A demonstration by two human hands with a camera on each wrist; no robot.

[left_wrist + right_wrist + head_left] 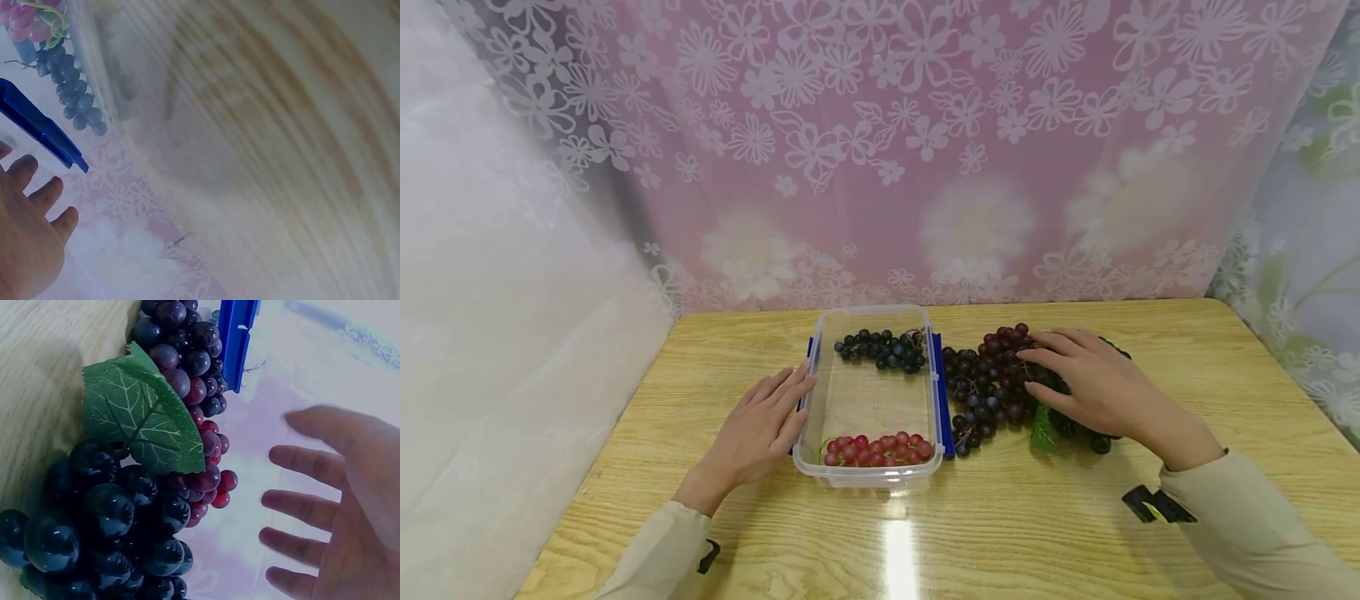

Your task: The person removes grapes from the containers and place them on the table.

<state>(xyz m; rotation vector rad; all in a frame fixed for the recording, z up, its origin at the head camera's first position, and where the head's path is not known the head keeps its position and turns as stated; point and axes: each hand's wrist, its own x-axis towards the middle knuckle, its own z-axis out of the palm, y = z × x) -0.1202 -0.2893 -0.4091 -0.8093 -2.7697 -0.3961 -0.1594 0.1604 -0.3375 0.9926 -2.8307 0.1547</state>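
A clear plastic box [817,467] with blue side clips [937,392] stands on the wooden table [1000,525]. Inside lie a dark blue grape bunch [883,348] at the far end and a red grape bunch [880,450] at the near end. My left hand [760,429] rests flat against the box's left wall, fingers straight [47,194]. To the right of the box lies a pile of dark purple grapes [988,387] [119,512] with a green leaf [140,415]. My right hand [1086,379] hovers over that pile with fingers spread [300,506], holding nothing.
A flowered pink curtain [925,150] hangs behind the table, with white cloth [497,333] at the left and a floral drape [1307,275] at the right. The table's near strip shows bare wood with a light glare [898,554].
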